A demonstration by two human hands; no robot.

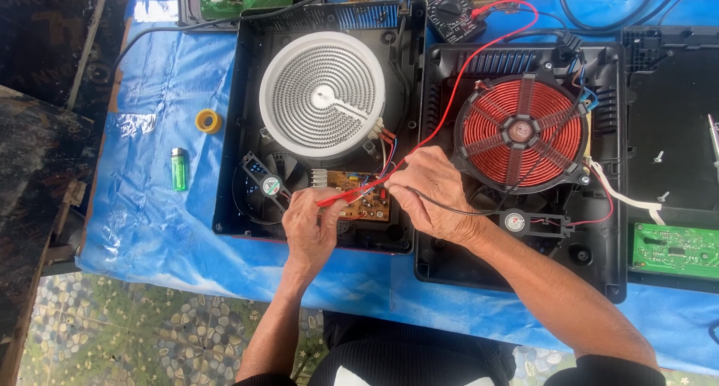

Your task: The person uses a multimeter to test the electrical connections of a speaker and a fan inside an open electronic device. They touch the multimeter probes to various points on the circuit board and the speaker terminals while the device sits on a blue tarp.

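Two hands, left hand pinching red probe, right hand over circuit board

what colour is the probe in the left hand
Red, with a red lead; the left hand holds the probe over the circuit board, seen in the head view.

Left hand, right hand — fingers pinched

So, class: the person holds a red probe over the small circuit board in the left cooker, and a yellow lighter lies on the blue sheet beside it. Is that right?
Not quite. The lighter is green, not yellow; the yellow thing near it is a roll of tape. The head view shows this. The left hand does hold the red probe over the circuit board in the left cooker.
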